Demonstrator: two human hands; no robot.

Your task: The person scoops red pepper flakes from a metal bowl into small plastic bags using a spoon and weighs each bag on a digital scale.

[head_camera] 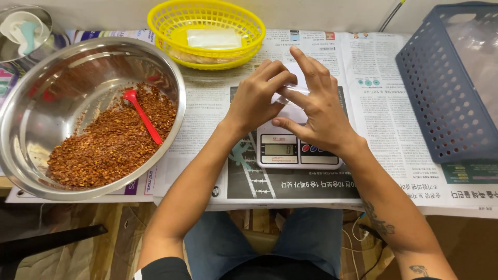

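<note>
My left hand (258, 98) and my right hand (318, 106) meet above a small white digital scale (290, 151) and together hold a small clear plastic bag (289, 94) between the fingers. The bag looks empty and is mostly hidden by the hands. To the left stands a large steel bowl (31, 155) holding red chilli flakes (111, 142) with a red plastic spoon (142, 116) lying in them.
Newspaper (384, 103) covers the table. A yellow plastic basket (207, 32) with clear bags sits at the back. A blue-grey perforated crate (446, 88) stands at the right. A small steel container (23, 31) is at the far left corner.
</note>
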